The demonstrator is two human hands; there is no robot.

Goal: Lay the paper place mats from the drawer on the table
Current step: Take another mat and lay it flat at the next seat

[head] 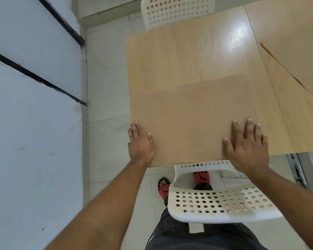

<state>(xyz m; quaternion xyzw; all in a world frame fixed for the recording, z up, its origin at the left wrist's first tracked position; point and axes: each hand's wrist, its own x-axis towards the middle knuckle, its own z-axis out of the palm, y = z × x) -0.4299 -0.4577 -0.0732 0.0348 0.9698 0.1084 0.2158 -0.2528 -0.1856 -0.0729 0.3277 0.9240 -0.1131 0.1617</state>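
I noted a paper place mat lying flat at the table's near edge, centre frame. Left hand pressed its lower-left corner, fingers flat and together; right hand lower right, fingers splayed wide. Second mat lay upper right.

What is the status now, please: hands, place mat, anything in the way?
Left hand and right hand open, flat on place mat. Mat lies at near table edge. White chair stands between person and table.

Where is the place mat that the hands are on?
The place mat lies flat on the table at its near edge, above the white chair, with the left hand and right hand pressing its near corners.
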